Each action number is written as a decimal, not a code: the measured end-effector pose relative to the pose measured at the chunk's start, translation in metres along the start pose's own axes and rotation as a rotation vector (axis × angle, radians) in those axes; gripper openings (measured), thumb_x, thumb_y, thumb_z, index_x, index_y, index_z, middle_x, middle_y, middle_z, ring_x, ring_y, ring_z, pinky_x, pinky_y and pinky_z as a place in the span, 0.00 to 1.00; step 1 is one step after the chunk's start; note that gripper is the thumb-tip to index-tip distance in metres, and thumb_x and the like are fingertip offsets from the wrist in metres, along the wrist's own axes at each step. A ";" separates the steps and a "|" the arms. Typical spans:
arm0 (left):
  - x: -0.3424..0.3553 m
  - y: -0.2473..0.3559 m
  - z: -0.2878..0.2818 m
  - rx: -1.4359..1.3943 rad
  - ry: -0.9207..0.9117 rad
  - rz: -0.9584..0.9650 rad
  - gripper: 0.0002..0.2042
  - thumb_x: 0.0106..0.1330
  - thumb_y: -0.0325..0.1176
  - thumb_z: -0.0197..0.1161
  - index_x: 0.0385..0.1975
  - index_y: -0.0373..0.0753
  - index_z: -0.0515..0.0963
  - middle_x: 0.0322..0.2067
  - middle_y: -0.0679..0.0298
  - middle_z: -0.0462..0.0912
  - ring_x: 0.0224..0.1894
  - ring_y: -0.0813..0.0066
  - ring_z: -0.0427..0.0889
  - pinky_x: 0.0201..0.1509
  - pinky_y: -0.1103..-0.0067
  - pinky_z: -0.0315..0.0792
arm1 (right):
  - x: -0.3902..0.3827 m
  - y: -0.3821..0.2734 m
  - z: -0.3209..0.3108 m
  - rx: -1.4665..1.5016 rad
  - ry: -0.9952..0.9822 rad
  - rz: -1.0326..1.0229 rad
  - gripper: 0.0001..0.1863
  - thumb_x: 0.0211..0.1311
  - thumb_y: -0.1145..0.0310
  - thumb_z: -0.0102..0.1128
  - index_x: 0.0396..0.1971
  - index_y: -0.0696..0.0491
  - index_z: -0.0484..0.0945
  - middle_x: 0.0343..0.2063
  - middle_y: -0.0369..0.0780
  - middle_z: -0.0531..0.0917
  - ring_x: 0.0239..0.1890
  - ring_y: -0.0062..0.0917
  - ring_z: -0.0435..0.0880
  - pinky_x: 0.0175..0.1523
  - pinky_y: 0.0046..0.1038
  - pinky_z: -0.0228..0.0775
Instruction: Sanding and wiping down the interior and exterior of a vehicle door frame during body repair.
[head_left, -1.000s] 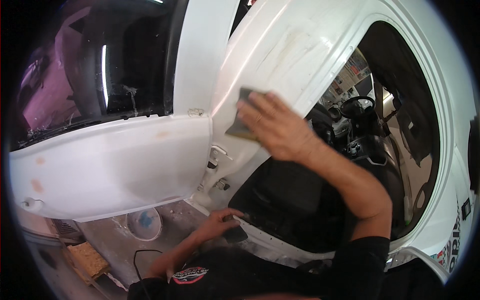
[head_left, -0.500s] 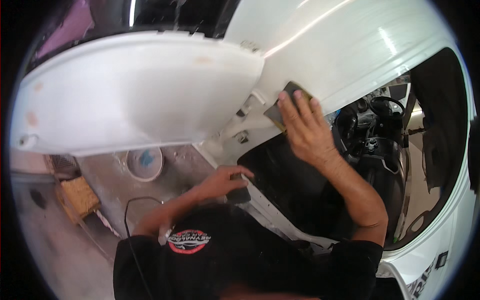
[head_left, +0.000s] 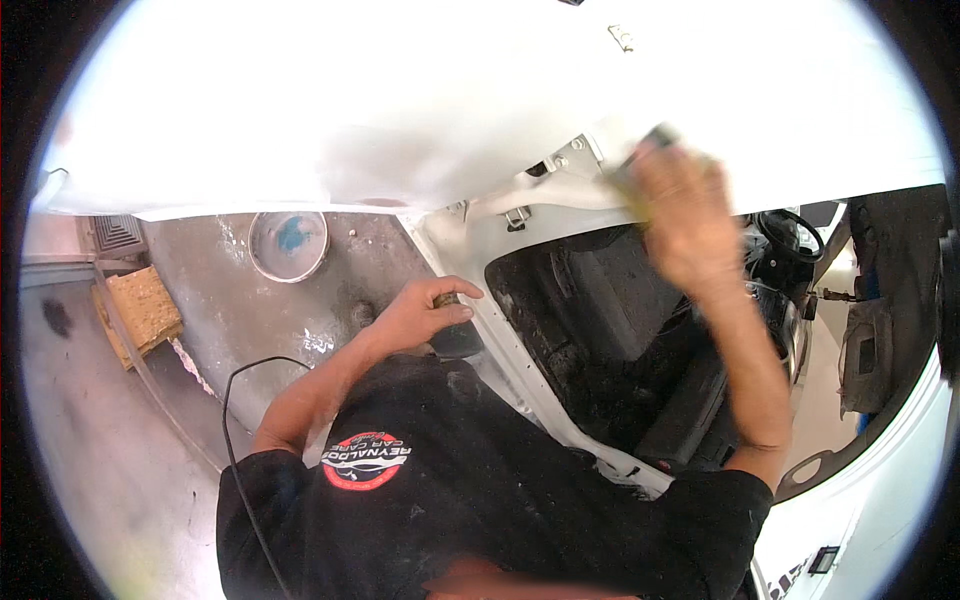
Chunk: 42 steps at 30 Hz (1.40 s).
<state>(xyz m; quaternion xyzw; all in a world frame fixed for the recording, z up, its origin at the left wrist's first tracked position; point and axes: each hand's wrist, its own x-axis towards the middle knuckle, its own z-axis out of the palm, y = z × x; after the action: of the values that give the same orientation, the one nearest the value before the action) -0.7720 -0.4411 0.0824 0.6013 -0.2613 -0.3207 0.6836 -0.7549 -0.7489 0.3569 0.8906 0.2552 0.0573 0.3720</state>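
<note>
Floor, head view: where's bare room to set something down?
Bare floor between the bucket, yellow block and black cable; another patch at lower left, left of the cable. Crowded: beside the door sill, where the left hand and a dark object sit together.

Black shirt (head_left: 530, 460): round red-and-white chest logo (head_left: 366, 461), lettered. White car panel (head_left: 870, 515), lower right: partial dark lettering (head_left: 787, 583).

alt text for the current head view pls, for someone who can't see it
A blurred right hand holds a dark pad at a white car body beside an open doorway. The left hand is at a dark object near the door sill; a round bucket stands on the grey floor.
</note>
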 end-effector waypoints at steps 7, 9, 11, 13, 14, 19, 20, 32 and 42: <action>-0.001 0.000 0.001 -0.016 0.022 -0.093 0.14 0.67 0.29 0.68 0.52 0.39 0.83 0.36 0.66 0.86 0.37 0.83 0.78 0.46 0.79 0.75 | 0.005 0.039 -0.001 -0.043 0.464 0.316 0.38 0.55 0.70 0.63 0.70 0.49 0.71 0.72 0.39 0.70 0.73 0.45 0.66 0.75 0.54 0.53; -0.003 0.000 0.004 -0.011 0.038 -0.070 0.14 0.67 0.28 0.68 0.52 0.39 0.83 0.37 0.66 0.87 0.38 0.83 0.78 0.47 0.79 0.75 | -0.011 -0.041 0.024 0.026 0.149 0.287 0.38 0.60 0.72 0.63 0.73 0.44 0.67 0.76 0.36 0.63 0.76 0.38 0.63 0.78 0.55 0.51; -0.001 0.000 0.003 -0.013 -0.009 -0.103 0.13 0.68 0.29 0.68 0.51 0.38 0.83 0.33 0.67 0.86 0.35 0.85 0.77 0.44 0.80 0.74 | -0.014 -0.030 0.023 -0.012 0.027 0.218 0.36 0.65 0.68 0.59 0.74 0.40 0.66 0.77 0.33 0.61 0.79 0.32 0.56 0.82 0.54 0.35; -0.012 -0.008 0.002 -0.003 0.043 -0.179 0.13 0.68 0.29 0.68 0.51 0.38 0.83 0.31 0.68 0.84 0.33 0.85 0.76 0.41 0.81 0.74 | 0.012 0.021 -0.019 -0.133 0.006 0.273 0.33 0.68 0.71 0.57 0.73 0.38 0.67 0.77 0.31 0.62 0.78 0.29 0.59 0.80 0.54 0.43; -0.016 -0.012 0.004 -0.002 0.056 -0.235 0.13 0.68 0.29 0.68 0.51 0.38 0.84 0.28 0.69 0.82 0.31 0.86 0.75 0.38 0.81 0.73 | 0.014 0.068 -0.027 -0.155 0.279 0.289 0.31 0.70 0.71 0.55 0.73 0.37 0.69 0.74 0.31 0.67 0.76 0.28 0.65 0.79 0.53 0.49; -0.011 -0.005 0.010 0.016 0.065 -0.218 0.13 0.69 0.28 0.66 0.52 0.35 0.83 0.39 0.70 0.85 0.40 0.86 0.77 0.47 0.81 0.74 | 0.014 0.136 -0.051 -0.495 0.484 0.381 0.25 0.70 0.66 0.60 0.66 0.33 0.77 0.65 0.30 0.80 0.67 0.28 0.77 0.75 0.49 0.60; -0.013 -0.002 0.013 -0.025 0.064 -0.264 0.13 0.69 0.28 0.66 0.52 0.35 0.83 0.40 0.69 0.84 0.42 0.86 0.77 0.49 0.81 0.73 | 0.015 0.133 -0.051 -0.399 0.545 0.335 0.27 0.69 0.67 0.60 0.67 0.31 0.76 0.65 0.30 0.80 0.67 0.27 0.77 0.76 0.48 0.61; -0.011 -0.026 0.069 0.020 0.298 -0.093 0.13 0.69 0.30 0.68 0.52 0.40 0.83 0.25 0.76 0.75 0.27 0.90 0.68 0.30 0.85 0.66 | 0.031 0.015 0.000 -0.001 0.376 -0.153 0.20 0.58 0.71 0.55 0.49 0.61 0.83 0.52 0.45 0.82 0.63 0.39 0.74 0.73 0.43 0.59; -0.029 -0.014 0.079 -0.036 0.338 -0.208 0.12 0.69 0.26 0.66 0.51 0.36 0.83 0.29 0.75 0.80 0.32 0.89 0.71 0.37 0.85 0.69 | 0.044 0.019 -0.018 -0.237 0.355 0.054 0.21 0.64 0.74 0.52 0.56 0.61 0.79 0.59 0.49 0.78 0.69 0.44 0.69 0.77 0.48 0.54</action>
<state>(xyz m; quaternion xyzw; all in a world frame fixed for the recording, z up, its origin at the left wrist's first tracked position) -0.8520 -0.4719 0.0810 0.6578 -0.0735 -0.2886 0.6918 -0.7139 -0.7272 0.3791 0.8231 0.2843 0.2528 0.4217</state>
